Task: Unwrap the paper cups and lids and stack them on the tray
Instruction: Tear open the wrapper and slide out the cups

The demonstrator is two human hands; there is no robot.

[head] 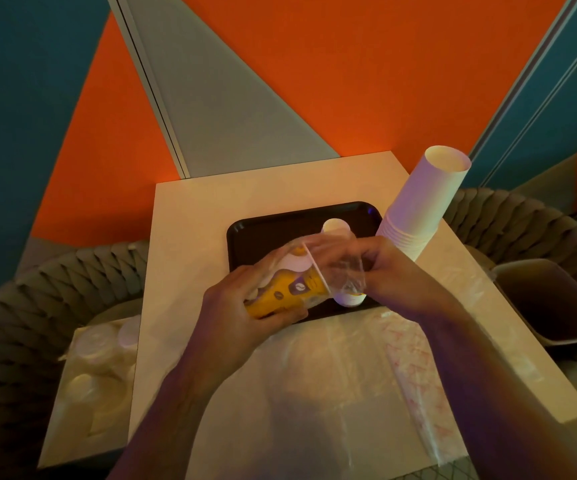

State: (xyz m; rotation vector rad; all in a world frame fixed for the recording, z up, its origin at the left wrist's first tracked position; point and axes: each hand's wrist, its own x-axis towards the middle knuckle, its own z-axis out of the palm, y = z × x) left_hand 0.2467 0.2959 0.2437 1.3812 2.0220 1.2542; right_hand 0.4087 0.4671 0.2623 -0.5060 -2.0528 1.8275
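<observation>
Over the near edge of the black tray (245,237), both hands worked a sleeve of yellow paper cups (285,294) lying on its side, mouth end toward the right. Left hand (242,306) gripped the cups from the left, fingers curled under the yellow wall, thumb over the top. Right hand (394,271) pinched the clear plastic wrap (340,268) that covered the cups' mouth end, fingers bunched tight on the film. Wrap was still over most of the sleeve, loose and crumpled at the right.

On the tray behind the hands, one white cup-like piece (335,226) stood near the middle; another white piece (351,298) sat at the tray's near edge, seen through the film, possibly a cup or a lid, too blurred to tell.

Tray lay at the centre of the white table (183,237), toward its far edge. A tall stack of white paper cups (425,199), upside down, stood at the table's far right corner, just beside the tray's right end and leaning in this wide view.

Flat sheets of clear plastic (332,393) covered the table's near half, one strip with red print (415,368) toward the right edge.

Beside the table's left edge, a lower surface carried a bag of white lids (100,362). Woven grey chairs (55,289) flanked both sides.
</observation>
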